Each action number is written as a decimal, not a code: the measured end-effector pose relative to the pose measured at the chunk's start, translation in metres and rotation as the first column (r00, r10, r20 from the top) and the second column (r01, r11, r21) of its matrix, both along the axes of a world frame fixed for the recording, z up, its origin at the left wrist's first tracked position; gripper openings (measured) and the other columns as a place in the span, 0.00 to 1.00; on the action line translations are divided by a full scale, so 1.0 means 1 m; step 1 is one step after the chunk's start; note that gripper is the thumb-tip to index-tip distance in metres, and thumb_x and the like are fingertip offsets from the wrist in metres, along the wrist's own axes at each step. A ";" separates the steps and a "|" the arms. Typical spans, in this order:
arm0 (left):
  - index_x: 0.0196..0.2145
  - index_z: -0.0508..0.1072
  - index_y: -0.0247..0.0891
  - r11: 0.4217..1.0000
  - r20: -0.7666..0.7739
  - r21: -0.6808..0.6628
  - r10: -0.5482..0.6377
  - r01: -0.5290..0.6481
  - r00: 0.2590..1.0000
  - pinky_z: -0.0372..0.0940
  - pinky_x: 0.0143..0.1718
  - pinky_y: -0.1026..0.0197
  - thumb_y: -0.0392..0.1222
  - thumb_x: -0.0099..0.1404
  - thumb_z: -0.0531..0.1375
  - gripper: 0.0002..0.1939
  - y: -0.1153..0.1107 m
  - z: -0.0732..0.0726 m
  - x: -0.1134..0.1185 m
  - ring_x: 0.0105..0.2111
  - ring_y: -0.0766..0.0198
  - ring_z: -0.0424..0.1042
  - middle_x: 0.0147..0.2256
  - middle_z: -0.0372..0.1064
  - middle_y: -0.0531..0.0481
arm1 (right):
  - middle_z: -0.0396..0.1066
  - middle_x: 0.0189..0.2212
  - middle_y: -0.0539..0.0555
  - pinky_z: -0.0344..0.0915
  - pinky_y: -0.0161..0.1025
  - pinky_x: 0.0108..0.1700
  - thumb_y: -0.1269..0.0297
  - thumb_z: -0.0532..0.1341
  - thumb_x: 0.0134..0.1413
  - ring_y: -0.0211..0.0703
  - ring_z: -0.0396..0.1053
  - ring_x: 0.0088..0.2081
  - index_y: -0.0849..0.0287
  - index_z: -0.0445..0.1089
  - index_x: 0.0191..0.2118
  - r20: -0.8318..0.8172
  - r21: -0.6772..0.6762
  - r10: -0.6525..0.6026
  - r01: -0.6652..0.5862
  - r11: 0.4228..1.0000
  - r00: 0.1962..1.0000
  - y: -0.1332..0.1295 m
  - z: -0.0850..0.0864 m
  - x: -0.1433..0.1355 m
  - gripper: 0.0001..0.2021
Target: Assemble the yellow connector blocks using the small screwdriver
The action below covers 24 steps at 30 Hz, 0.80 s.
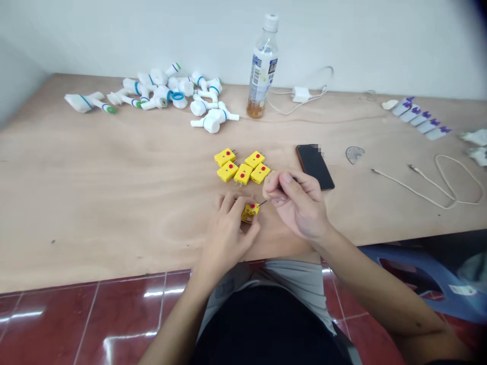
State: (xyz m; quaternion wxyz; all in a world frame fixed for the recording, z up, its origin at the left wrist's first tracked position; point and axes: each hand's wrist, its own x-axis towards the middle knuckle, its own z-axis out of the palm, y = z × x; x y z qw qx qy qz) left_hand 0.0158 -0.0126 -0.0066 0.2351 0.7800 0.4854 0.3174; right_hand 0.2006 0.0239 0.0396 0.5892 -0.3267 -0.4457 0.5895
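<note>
Near the table's front edge, my left hand point(228, 223) pinches a yellow plug point(249, 217) with a red button and metal pins. My right hand point(299, 203) is closed around a slim tool point(263, 203), which looks like a small screwdriver; its handle is mostly hidden in my fingers. The tool's thin dark shaft points left, its tip at or very close to the plug's right side. Contact cannot be made out. Just beyond my hands lie several more yellow plugs point(243, 174), each with a red button and pins; one is partly covered by my right hand.
A black phone point(315, 167) lies right of the plugs. Behind stand a drink bottle point(262, 71) and a white charger point(300, 94). White plastic parts point(160, 88) are heaped back left. Purple-topped pieces point(420, 119), a protractor point(354, 155) and a white cable point(437, 195) lie right.
</note>
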 end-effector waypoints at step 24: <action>0.49 0.81 0.45 0.995 0.070 0.084 0.049 -0.055 0.996 0.72 0.59 0.43 0.38 0.81 0.64 0.05 0.003 -0.001 0.001 0.54 0.48 0.75 0.53 0.77 0.44 | 0.55 0.24 0.46 0.56 0.41 0.32 0.47 0.76 0.66 0.38 0.50 0.28 0.53 0.78 0.33 -0.106 -0.044 -0.026 0.022 0.999 0.994 0.001 -0.002 0.001 0.18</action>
